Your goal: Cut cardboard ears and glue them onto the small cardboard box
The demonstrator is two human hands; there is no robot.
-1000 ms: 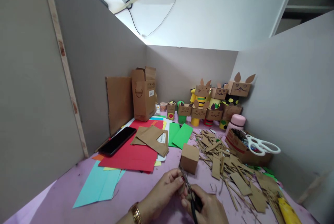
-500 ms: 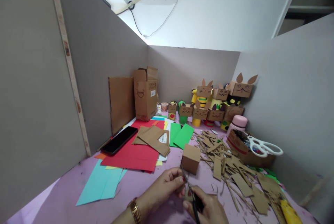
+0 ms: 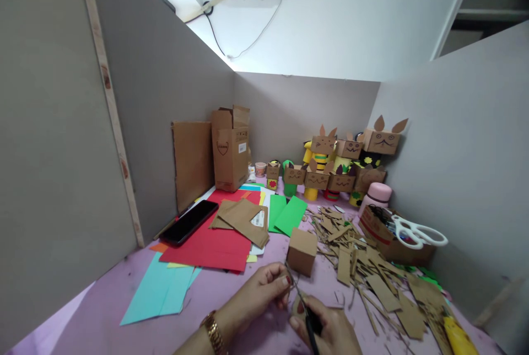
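Observation:
Black-handled scissors [image 3: 311, 324] are gripped in my right hand [image 3: 330, 328], their narrow blades pointing up and away from me. My left hand [image 3: 266, 291], with a gold bracelet [image 3: 212, 333] on its wrist, is closed in a pinch beside the blades. Whatever its fingertips hold is too small to make out. A bit of brown cardboard [image 3: 298, 304] shows between the two hands, partly hidden by the scissors and fingers. Just beyond the blade tips sits a small brown cardboard box [image 3: 302, 251].
Cardboard scraps [image 3: 359, 258] spread over the right side. A box with white scissors [image 3: 417, 232] and a pink bottle [image 3: 377, 195] stand beyond. Red paper [image 3: 206, 250], a black phone [image 3: 190, 221] and green sheets [image 3: 290, 215] lie left and ahead. Several cardboard animal figures [image 3: 317, 180] line the back.
My left hand has shifted slightly down and left, and the scissors have tilted a little in my right hand. Everything else stays in place.

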